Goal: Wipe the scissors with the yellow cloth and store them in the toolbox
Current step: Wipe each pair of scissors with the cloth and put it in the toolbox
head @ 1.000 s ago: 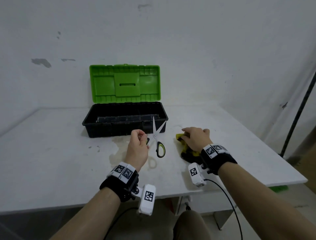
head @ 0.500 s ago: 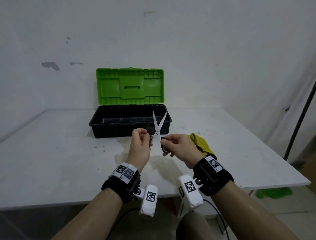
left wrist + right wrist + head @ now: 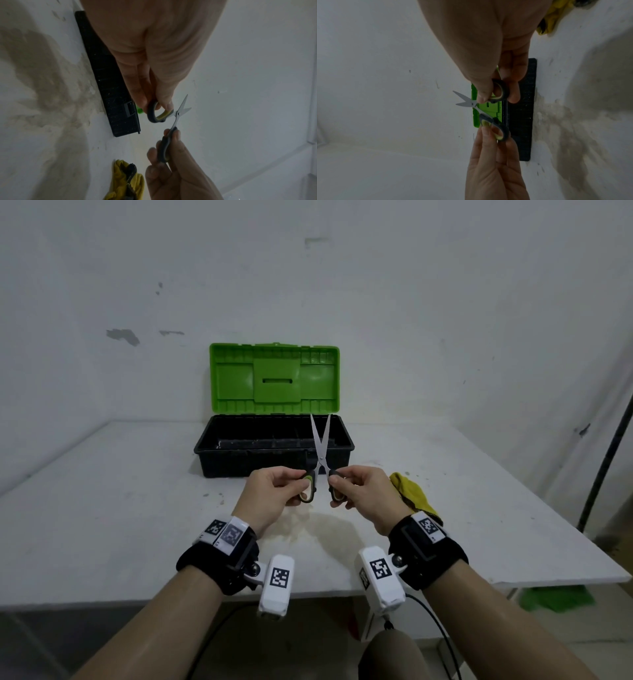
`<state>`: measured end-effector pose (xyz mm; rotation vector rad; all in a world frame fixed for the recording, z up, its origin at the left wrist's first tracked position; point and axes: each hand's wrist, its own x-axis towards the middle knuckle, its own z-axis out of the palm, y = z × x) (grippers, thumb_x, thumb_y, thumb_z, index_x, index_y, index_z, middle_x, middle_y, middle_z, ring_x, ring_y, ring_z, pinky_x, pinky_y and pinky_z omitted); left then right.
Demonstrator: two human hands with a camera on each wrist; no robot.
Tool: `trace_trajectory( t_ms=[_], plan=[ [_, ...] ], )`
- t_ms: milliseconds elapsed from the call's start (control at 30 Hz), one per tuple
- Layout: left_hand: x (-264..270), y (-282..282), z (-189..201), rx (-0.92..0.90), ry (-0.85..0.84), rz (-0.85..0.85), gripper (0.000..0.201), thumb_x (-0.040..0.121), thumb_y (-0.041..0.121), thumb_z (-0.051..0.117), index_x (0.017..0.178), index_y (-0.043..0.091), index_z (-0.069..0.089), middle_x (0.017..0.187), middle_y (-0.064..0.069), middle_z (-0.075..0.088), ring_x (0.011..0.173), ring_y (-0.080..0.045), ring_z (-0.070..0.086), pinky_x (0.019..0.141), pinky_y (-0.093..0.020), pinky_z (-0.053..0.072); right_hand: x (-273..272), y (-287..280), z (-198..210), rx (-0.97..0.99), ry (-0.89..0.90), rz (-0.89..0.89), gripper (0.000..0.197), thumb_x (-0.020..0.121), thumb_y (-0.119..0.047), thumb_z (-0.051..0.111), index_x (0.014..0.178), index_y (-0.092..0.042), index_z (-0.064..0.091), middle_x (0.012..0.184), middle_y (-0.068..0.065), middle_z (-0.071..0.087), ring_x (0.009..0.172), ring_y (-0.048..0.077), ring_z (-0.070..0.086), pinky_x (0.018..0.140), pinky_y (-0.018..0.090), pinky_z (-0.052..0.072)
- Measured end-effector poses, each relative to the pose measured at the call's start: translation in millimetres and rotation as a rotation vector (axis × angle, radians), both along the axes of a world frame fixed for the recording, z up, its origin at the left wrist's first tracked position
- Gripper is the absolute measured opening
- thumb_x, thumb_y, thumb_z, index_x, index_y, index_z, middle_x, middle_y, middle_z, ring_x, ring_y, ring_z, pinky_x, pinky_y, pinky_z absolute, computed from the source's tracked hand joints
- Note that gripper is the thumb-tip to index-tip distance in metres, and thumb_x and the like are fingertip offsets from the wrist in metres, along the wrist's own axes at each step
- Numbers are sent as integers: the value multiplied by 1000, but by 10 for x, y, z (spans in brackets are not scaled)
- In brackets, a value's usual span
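Observation:
The scissors (image 3: 321,453) (image 3: 178,112) (image 3: 467,101), steel blades with grey and green loop handles, are held upright above the table, blades parted in a narrow V. My left hand (image 3: 274,496) (image 3: 154,105) pinches the left handle loop. My right hand (image 3: 363,491) (image 3: 501,92) pinches the right handle loop. The yellow cloth (image 3: 416,496) (image 3: 126,181) (image 3: 553,17) lies crumpled on the table just right of my right hand, with dark stains on it. The toolbox (image 3: 274,465) (image 3: 111,86) (image 3: 522,108) stands open behind the scissors, black base and raised green lid (image 3: 274,378).
The white table (image 3: 120,501) bears a brownish stain (image 3: 322,529) under my hands. A white wall rises right behind the toolbox. A dark pole (image 3: 606,460) leans at the right, and something green (image 3: 555,597) lies on the floor past the table's right edge.
My right hand left the yellow cloth and took the scissors' right handle. Both hands have lifted the scissors slightly, and the blades' V has narrowed.

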<state>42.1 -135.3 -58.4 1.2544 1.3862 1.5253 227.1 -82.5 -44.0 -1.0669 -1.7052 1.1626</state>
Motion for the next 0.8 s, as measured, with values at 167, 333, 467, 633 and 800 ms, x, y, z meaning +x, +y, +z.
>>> trace_trajectory(
  t_ms=[167,333,467,633,800],
  plan=[
    [73,8,-38,6,-112,15,11,85,6,75,96,10,74,86,-13,76,76,-18,73,68,-26,59,-146,-88,-52,-15,121,-49,9,91,-20,69,96,-12,69,71,6,66,63,21,71,52,24,45],
    [102,-12,-92,-12,-153,16,12,86,7,75,97,7,73,85,-12,75,76,-17,72,68,-26,60,-207,-136,-100,-37,149,-77,20,90,-20,70,103,-6,67,72,9,67,61,19,71,53,27,46],
    [81,54,-27,-25,-187,62,12,86,5,75,98,4,71,84,-10,74,73,-14,72,66,-24,60,-274,-81,-75,95,86,-186,28,83,-28,76,97,-17,54,76,6,71,63,18,72,58,36,52],
    [-79,227,198,3,-212,79,14,86,3,74,99,2,71,88,-14,76,77,-18,75,66,-24,60,-496,82,121,339,-166,-254,25,79,-38,77,82,-17,64,77,-5,65,74,12,62,67,27,52],
    [-386,535,371,4,-201,54,13,87,3,73,100,3,69,87,-11,72,75,-12,72,65,-21,59,-837,374,370,366,-272,-239,30,80,-38,76,81,-9,69,76,1,68,74,15,63,65,26,48]
  ],
)
